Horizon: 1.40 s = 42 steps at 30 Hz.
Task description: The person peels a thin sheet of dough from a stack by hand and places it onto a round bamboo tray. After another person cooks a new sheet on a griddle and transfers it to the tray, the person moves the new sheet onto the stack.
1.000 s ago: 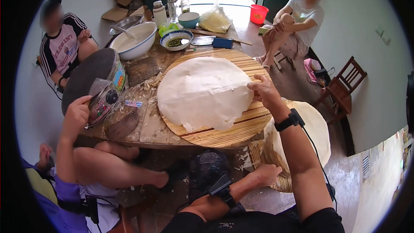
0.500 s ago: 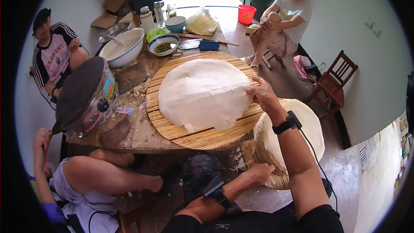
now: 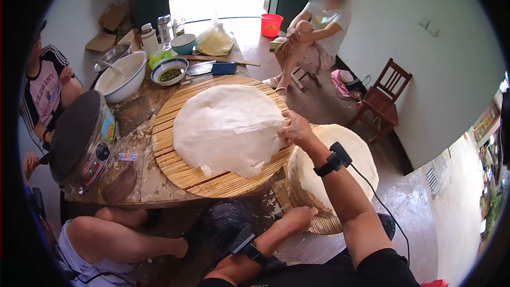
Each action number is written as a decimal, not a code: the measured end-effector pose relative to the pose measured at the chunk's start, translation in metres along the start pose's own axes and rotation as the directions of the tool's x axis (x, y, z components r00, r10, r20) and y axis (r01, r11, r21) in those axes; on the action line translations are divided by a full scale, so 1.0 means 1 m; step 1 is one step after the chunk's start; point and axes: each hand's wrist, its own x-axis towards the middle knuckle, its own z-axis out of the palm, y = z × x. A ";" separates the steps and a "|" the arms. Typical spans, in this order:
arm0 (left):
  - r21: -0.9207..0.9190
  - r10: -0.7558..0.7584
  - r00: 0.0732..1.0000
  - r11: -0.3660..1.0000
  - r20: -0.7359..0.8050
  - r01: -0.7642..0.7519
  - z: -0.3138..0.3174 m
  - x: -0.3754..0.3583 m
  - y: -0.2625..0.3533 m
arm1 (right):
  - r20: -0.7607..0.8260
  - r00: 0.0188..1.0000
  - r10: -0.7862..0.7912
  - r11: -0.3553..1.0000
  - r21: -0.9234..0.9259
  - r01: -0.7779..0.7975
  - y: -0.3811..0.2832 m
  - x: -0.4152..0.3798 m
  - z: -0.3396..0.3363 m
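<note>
A large thin white sheet of dough point(image 3: 228, 127) lies on a round slatted bamboo mat point(image 3: 172, 172) on the table. My right hand point(image 3: 297, 127) pinches the sheet at its right edge. Below it, my left hand point(image 3: 300, 219) is closed beside the lower edge of a thick stack of round pale sheets point(image 3: 340, 165); what its fingers hold, if anything, is too small to make out. That stack rests on another bamboo mat point(image 3: 325, 226) to the right of the table.
A round griddle point(image 3: 79, 138) stands at the table's left, near a basin of batter point(image 3: 125, 77) and a bowl of green sauce point(image 3: 170, 72). Seated people are at left and beyond the table. A wooden chair point(image 3: 382, 101) and red bucket point(image 3: 271, 25) stand farther off.
The view has turned to the right, so the table and stack appear farther left and slightly lower. My right hand stays at the sheet's edge and my left hand stays by the stack.
</note>
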 end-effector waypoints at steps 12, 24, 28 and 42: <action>0.020 0.167 0.975 0.986 -0.150 -0.166 0.029 0.013 -0.024 | 0.131 0.709 -0.693 0.504 -0.614 0.607 -0.053 -0.035 0.066; 0.108 0.209 0.963 0.975 -0.167 -0.193 0.017 0.003 -0.014 | 0.263 0.795 -0.547 0.552 -0.600 0.579 -0.043 -0.042 0.086; 0.031 0.320 0.901 0.945 -0.293 -0.325 0.049 0.023 -0.037 | 0.272 0.775 -0.570 0.565 -0.555 0.610 -0.060 -0.038 0.102; -0.326 0.273 0.900 0.863 -0.340 -0.386 0.034 0.017 -0.017 | 0.299 0.715 -0.632 0.526 -0.512 0.679 -0.077 -0.040 0.149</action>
